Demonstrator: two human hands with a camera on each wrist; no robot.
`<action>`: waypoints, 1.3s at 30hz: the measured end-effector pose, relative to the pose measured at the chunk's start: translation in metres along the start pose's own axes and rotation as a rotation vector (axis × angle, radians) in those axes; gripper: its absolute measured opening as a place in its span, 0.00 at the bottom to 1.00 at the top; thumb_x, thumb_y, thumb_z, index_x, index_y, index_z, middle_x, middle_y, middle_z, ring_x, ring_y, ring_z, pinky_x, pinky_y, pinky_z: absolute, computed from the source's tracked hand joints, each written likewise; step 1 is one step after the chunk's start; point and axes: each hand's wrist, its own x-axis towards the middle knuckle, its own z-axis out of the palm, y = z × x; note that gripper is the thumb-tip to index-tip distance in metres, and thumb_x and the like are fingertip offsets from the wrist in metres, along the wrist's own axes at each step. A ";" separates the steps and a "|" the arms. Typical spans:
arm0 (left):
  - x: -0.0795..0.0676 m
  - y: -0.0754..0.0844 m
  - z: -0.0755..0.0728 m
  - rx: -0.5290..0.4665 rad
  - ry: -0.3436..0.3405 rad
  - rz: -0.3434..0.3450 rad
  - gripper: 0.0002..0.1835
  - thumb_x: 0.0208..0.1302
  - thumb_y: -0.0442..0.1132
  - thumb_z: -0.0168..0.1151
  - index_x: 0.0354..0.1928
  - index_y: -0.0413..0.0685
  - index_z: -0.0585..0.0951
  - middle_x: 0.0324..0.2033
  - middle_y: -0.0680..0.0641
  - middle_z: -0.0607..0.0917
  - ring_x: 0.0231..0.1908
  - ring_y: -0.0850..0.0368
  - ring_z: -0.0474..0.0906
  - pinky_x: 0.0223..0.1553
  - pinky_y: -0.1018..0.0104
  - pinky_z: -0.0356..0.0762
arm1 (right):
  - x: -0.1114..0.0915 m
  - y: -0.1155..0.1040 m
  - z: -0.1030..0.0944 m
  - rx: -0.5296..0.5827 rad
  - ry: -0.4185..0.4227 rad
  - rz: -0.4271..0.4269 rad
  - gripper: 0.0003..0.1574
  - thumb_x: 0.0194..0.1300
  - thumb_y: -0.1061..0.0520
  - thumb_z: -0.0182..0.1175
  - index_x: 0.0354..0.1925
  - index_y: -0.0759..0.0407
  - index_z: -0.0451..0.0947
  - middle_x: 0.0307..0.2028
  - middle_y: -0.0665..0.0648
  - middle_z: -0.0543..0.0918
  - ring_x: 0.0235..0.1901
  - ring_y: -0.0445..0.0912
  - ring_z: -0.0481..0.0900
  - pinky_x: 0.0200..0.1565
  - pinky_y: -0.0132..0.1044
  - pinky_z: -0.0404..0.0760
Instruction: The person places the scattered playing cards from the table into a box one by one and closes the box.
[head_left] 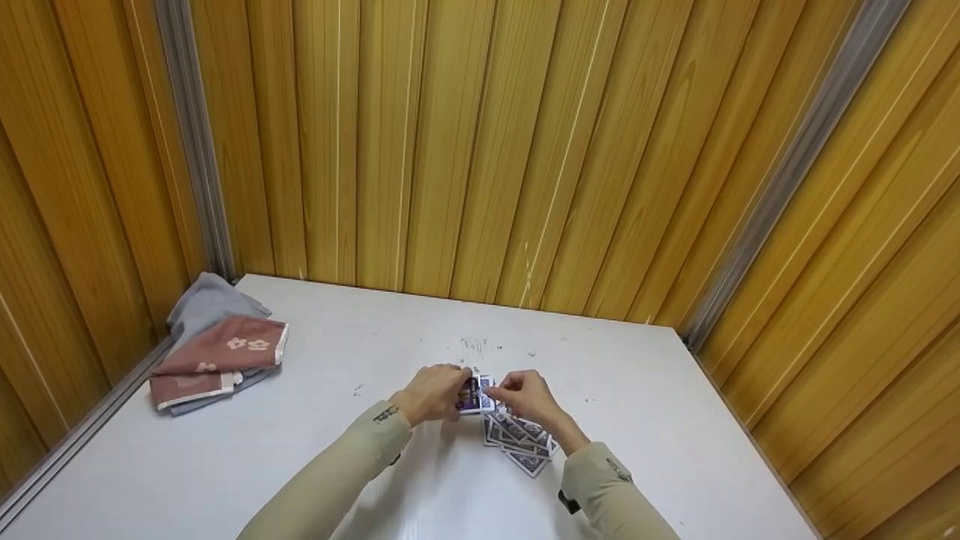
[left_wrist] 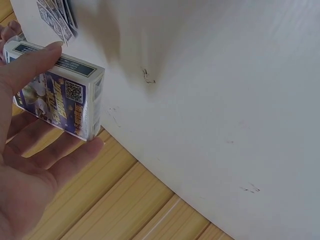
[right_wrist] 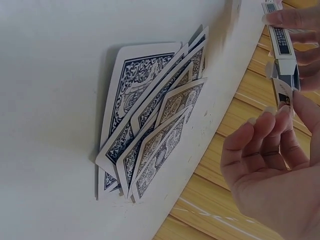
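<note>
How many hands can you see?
2: the left hand holds the box, and the right hand pinches the box's open end, near the loose cards.

The left arm (head_left: 330, 469) and right arm (head_left: 622, 491) reach forward and converge. The left grip (head_left: 433, 391) holds with its thumb (left_wrist: 35, 64) on top and fingers (left_wrist: 75, 161) spread beneath. Just beside it, the right grip (head_left: 529, 396) pinches between thumb and fingertips, its other fingers loosely curled inward.
</note>
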 end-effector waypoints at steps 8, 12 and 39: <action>0.000 0.001 -0.002 -0.015 0.005 0.009 0.27 0.31 0.39 0.75 0.40 0.49 0.76 0.32 0.50 0.81 0.32 0.56 0.76 0.37 0.62 0.77 | 0.001 -0.003 0.002 -0.049 0.005 -0.010 0.17 0.52 0.45 0.63 0.24 0.57 0.76 0.18 0.48 0.73 0.15 0.39 0.67 0.17 0.27 0.67; -0.001 0.003 -0.003 -0.014 -0.019 -0.006 0.28 0.33 0.39 0.75 0.42 0.49 0.76 0.34 0.50 0.81 0.34 0.56 0.76 0.40 0.62 0.77 | 0.001 -0.004 0.004 -0.056 0.007 -0.003 0.18 0.51 0.44 0.63 0.24 0.57 0.75 0.18 0.48 0.72 0.15 0.39 0.66 0.16 0.27 0.67; -0.011 -0.013 0.005 0.021 -0.003 -0.029 0.27 0.33 0.40 0.74 0.41 0.47 0.76 0.31 0.48 0.81 0.31 0.55 0.76 0.36 0.62 0.77 | -0.008 0.042 -0.020 -0.370 0.134 0.149 0.24 0.54 0.46 0.62 0.38 0.65 0.73 0.33 0.59 0.75 0.31 0.48 0.73 0.34 0.41 0.75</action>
